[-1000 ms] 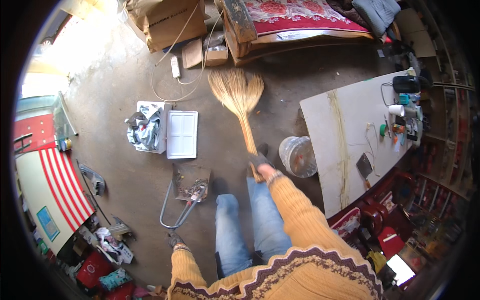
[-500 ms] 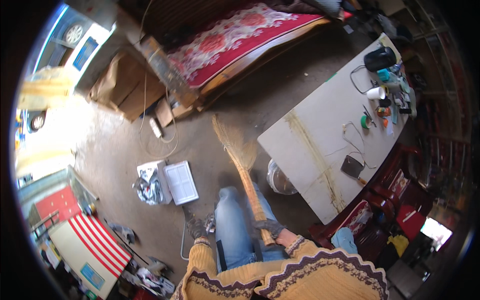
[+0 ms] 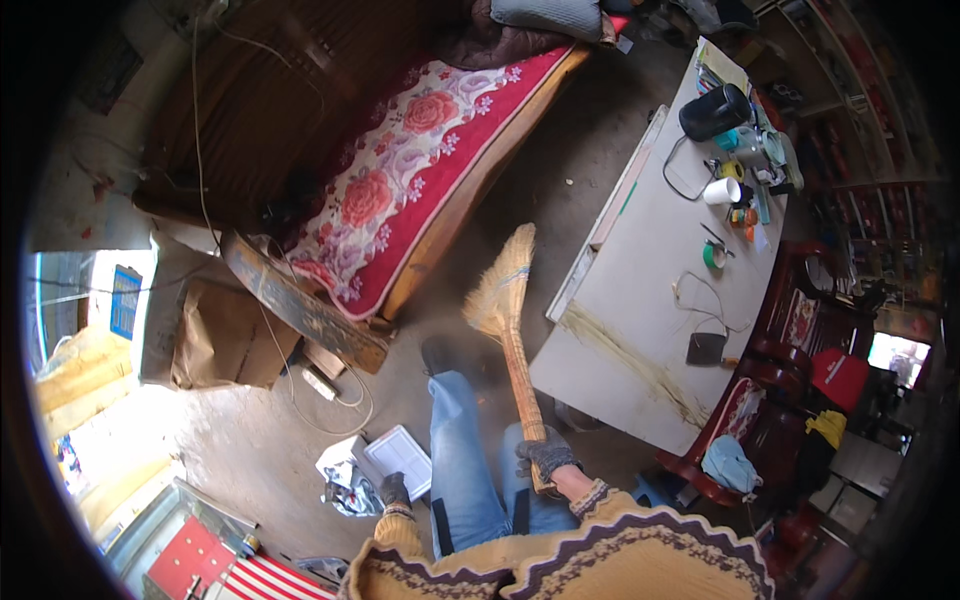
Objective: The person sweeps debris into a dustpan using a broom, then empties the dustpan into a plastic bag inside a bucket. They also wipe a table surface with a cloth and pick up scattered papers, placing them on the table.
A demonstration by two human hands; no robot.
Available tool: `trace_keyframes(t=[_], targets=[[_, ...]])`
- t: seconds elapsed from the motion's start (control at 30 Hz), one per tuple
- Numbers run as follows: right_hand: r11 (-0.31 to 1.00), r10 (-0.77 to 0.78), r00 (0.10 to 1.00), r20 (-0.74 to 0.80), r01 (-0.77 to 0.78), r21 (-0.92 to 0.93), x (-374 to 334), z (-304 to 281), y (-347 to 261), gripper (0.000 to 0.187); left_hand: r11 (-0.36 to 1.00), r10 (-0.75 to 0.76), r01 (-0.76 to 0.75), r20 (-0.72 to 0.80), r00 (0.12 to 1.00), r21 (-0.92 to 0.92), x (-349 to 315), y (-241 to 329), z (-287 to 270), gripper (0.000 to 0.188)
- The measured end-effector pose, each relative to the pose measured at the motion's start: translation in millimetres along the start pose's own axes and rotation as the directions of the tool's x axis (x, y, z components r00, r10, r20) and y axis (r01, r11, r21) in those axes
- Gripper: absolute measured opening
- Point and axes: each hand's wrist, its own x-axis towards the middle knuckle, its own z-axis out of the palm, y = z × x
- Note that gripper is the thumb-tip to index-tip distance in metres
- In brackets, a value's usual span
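Evidently, in the head view, the broom [image 3: 515, 350] is gripped near its handle's end by the right hand [image 3: 548, 456], presumably for reach, its bristles seen between bed [image 3: 474, 200] and table [image 3: 645, 310]; the left hand's [image 3: 395, 489] grip cannot be told.

I get strong daylight from the left, bleaching the floor [image 3: 215, 430] there, while the shelves [image 3: 880, 190] at right sit dim. My fisheye bends the bench [image 3: 640, 340], black rings the view, and fine detail looks soft.
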Motion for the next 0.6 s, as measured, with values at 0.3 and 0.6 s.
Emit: trace_keyframes(t=[0.3, 0.6], targets=[[0.873, -0.173, 0.985, 0.005, 0.151, 0.464, 62.7, 26.9, -132.1, 0.024, 0.808, 0.445, -0.494, 0.218, 0.869, 0.321, 81.4, 126.6, -62.7, 0.034], [0.790, -0.292, 0.953, -0.077, 0.286, 0.542, 154.2, -18.0, -299.2, 0.014, 0.400, 0.418, -0.764, 0.642, 0.643, 0.505, 81.0, 267.5, -71.5, 0.028]])
